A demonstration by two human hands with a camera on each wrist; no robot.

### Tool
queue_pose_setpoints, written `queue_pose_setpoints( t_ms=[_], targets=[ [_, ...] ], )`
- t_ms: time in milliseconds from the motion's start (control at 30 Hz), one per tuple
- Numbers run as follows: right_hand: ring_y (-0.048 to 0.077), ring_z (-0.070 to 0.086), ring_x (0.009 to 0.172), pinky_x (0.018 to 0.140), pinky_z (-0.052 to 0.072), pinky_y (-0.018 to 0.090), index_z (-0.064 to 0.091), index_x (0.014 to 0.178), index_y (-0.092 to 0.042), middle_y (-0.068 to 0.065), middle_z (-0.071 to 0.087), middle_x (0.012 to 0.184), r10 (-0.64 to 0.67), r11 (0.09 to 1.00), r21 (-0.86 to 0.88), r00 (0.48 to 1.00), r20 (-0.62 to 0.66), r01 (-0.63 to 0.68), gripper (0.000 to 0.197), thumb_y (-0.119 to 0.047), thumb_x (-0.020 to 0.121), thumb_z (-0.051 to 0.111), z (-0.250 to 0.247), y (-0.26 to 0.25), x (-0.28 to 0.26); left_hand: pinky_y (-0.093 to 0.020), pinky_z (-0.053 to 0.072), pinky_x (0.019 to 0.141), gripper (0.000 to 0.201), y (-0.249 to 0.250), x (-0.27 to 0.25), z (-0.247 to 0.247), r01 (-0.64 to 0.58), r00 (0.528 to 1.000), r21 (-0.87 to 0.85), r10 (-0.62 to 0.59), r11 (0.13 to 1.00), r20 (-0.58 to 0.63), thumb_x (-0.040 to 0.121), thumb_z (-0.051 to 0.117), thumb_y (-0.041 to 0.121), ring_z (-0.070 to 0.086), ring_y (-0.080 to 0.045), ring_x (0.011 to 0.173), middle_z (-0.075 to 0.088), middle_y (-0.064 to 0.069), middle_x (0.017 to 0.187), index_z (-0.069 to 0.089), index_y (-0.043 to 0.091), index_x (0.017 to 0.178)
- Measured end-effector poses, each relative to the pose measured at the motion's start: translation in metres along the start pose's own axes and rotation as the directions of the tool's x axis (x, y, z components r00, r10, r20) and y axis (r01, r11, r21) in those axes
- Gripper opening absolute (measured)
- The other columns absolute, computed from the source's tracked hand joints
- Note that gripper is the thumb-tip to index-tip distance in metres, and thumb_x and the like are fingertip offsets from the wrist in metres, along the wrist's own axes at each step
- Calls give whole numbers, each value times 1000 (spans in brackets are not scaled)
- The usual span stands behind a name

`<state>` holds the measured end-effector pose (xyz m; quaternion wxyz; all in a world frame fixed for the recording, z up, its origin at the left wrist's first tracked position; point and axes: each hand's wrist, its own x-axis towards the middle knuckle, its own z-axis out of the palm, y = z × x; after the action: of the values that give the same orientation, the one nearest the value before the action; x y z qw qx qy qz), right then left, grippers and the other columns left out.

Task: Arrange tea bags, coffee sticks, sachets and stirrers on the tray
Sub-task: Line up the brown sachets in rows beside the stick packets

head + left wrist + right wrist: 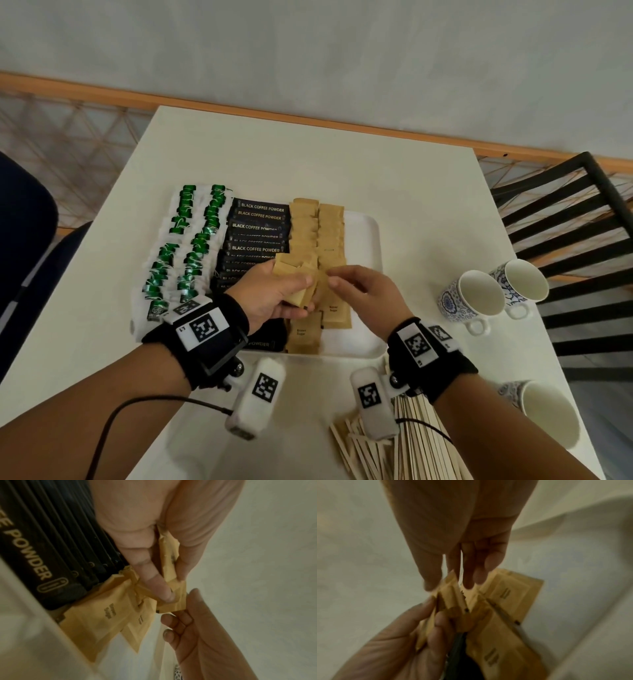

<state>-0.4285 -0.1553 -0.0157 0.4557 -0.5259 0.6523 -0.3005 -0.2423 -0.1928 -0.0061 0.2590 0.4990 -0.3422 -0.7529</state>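
Left hand point(274, 294) is clamped round a small bunch of brown paper sugar sachets point(297, 274), held just above the white rectangular plastic tray point(371, 240) on the white counter point(342, 164). Right hand point(363, 291) is right next to it, thumb and fingers touching the bunch's edge, but I can't tell if it's actually pinching one. The tray has green-tagged tea bags point(185, 240), black coffee sticks point(255, 236) and two sachet columns. Flat wooden stirrers point(370, 448) lie near the counter's front edge, patterned mugs point(479, 298) off right.

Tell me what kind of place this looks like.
Probably a café or hotel-style refreshment setup: a white tray stocked with rows of black coffee powder sticks and brown sugar sachets, patterned mugs waiting beside it, on a small white table.
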Motion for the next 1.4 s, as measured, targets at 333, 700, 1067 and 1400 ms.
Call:
queue_pose_setpoints(
  t_ms=[333, 700, 1067, 1400],
  targets=[
    [16, 64, 59, 58, 56, 26, 61, 98, -1, 12, 67, 77, 207, 898, 376, 973, 98, -229, 15, -8, 86, 68, -11, -9, -4, -25, 56, 48, 35, 3, -5, -7, 14, 999, -20, -15, 1000, -28, 83, 71, 10, 69, -23, 64, 73, -12, 90, 58, 8, 116],
    [16, 69, 79, 78, 54, 28, 72, 83, -16, 2, 74, 81, 146, 978, 149, 989, 0, -144, 6, -20, 79, 75, -20, 9, -10, -27, 58, 53, 24, 5, -7, 2, -14, 998, -16, 13, 1000, -56, 89, 64, 8, 69, -23, 67, 70, -11, 87, 57, 9, 112],
    [8, 54, 69, 66, 46, 20, 61, 89, -31, -4, 60, 76, 127, 913, -396, 991, 45, -99, 20, -27, 76, 76, -5, 31, -2, -28, 59, 58, 14, 10, -6, -4, -16, 999, -115, 11, 993, -45, 93, 58, 8, 70, -22, 68, 71, -9, 81, 59, 8, 107],
    [9, 51, 68, 61, 41, 19, 52, 96, -34, -6, 49, 91, 24, 940, -341, 999, -21, -30, 33, -26, 74, 76, 0, 30, 8, -28, 59, 58, 9, 8, -9, 1, 28, 1000, -84, -28, 996, -2, 93, 57, 9, 70, -21, 66, 72, -11, 81, 60, 7, 102]
  ],
)
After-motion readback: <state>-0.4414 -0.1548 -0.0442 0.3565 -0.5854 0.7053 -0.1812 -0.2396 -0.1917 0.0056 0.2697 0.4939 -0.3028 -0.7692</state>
